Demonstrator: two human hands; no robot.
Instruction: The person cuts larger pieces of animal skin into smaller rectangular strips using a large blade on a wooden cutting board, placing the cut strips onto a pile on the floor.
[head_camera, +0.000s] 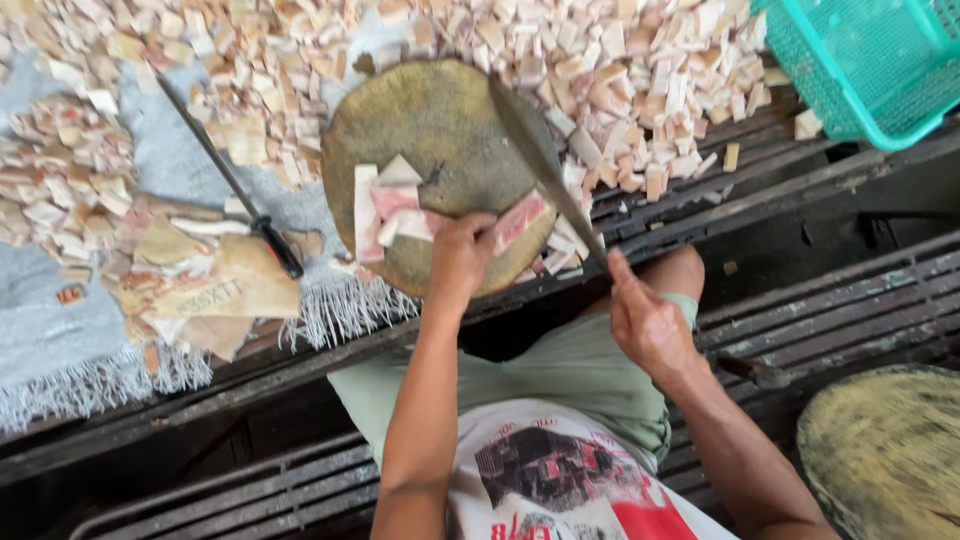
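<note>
A long cleaver (545, 165) is gripped in the right hand (650, 325), blade raised over the round wooden chopping block (440, 120); pale meat strips (395, 210) on it are pinned under the left hand (462, 255)

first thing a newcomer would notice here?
Probably the round wooden chopping block at centre, where the left hand presses pale pink-edged strips while the right hand grips a long blade slanting across the block's right side. Next, the heap of small cut pieces spread behind and to both sides of the block, and the teal plastic basket at the top right corner.
</note>
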